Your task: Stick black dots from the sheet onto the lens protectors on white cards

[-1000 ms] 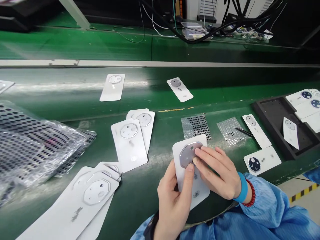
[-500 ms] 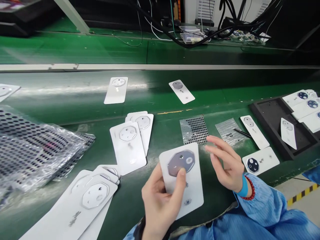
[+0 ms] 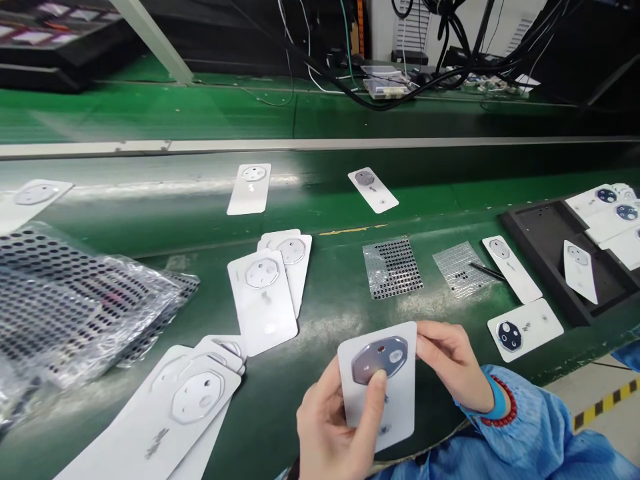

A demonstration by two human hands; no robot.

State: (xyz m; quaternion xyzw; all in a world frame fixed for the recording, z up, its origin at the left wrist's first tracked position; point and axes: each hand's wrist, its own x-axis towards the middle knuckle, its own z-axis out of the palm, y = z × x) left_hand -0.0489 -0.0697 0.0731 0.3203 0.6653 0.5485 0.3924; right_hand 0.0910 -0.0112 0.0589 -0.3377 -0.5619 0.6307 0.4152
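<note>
My left hand [image 3: 345, 417] grips a white phone back panel [image 3: 400, 400], thumb pressed on its front by the grey octagonal camera area and fingers behind. At the panel's upper right edge, my right hand [image 3: 453, 360] has its thumb and fingers together, gripping the edge; the fingertips are partly hidden behind it. Beyond the hands lie a sheet of small black round stickers [image 3: 395, 267] and a clear sheet with only a few dots [image 3: 460, 267]. A black pen-like tool [image 3: 487, 271] rests across the second sheet.
White panels lie in stacks at the left [image 3: 165, 413] and centre [image 3: 263, 307], with single ones on the green bench behind. Plastic-wrapped perforated sheets [image 3: 75, 307] cover the far left. A black tray [image 3: 550, 253] holding panels is at right. Cables [image 3: 380, 103] hang at the back.
My right hand has moved down and left from near the dot sheets to the held panel's edge. The panel in my left hand is slightly lower and more upright. The whole view has shifted slightly.
</note>
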